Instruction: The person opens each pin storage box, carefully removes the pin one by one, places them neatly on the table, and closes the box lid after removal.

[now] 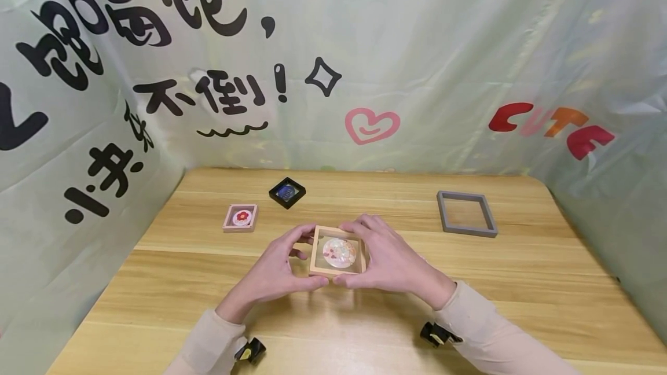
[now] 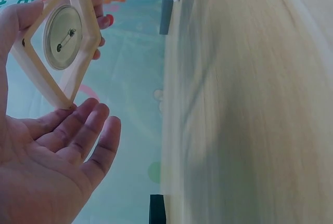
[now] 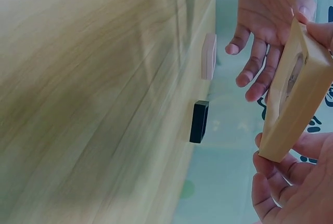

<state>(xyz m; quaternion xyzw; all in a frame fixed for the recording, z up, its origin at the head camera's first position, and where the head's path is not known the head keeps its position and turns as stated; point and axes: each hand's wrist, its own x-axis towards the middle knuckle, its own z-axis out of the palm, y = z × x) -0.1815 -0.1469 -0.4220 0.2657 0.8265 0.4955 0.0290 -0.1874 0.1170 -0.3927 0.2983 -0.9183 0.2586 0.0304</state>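
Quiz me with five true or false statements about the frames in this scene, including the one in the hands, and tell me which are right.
1. The left hand and right hand both hold the wooden frame. True.
2. The black frame is to the right of the grey frame. False: it is to the left.
3. The round badge in the wooden frame has a pin on its back. True.
4. The pink frame shows a green leaf. False: it shows a red flower.
5. The wooden frame lies flat on the table. False: it is held up off it.
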